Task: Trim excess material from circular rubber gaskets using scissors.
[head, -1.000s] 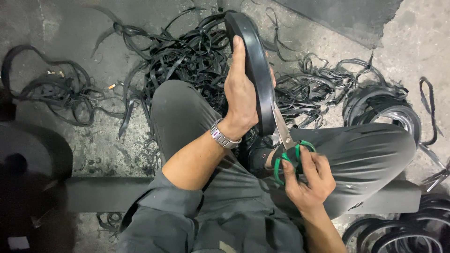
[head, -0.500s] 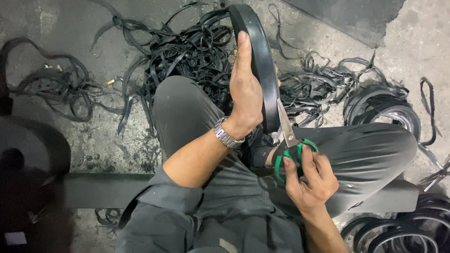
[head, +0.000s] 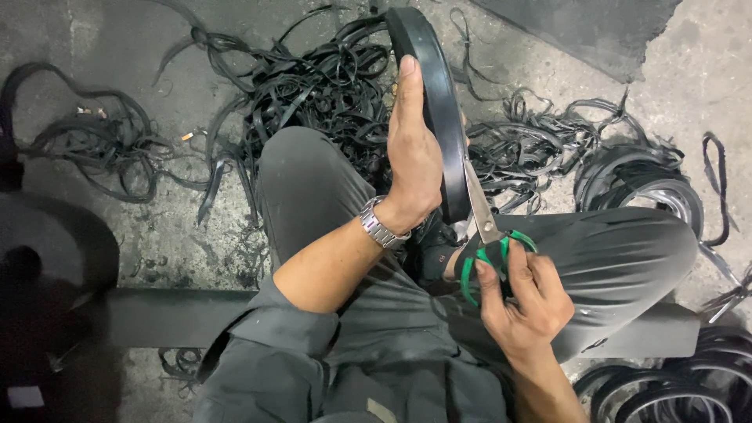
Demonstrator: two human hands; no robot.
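My left hand (head: 413, 153) grips a curved black rubber tyre piece (head: 432, 94), which stands upright between my knees. A metal watch sits on that wrist. My right hand (head: 523, 301) holds green-handled scissors (head: 487, 235). Their blades point up and meet the lower right edge of the rubber piece. I am seated in grey trousers, knees apart.
A tangled heap of thin black rubber strips (head: 313, 86) lies on the concrete floor ahead. More strips (head: 86, 149) trail at the left. Stacked tyre rings (head: 650, 188) sit at the right and others (head: 674, 392) at the lower right. A dark round object (head: 47, 251) stands at my left.
The rubber piece and my left hand have shifted only slightly. The scissors stay at the piece's lower edge, about where they were.
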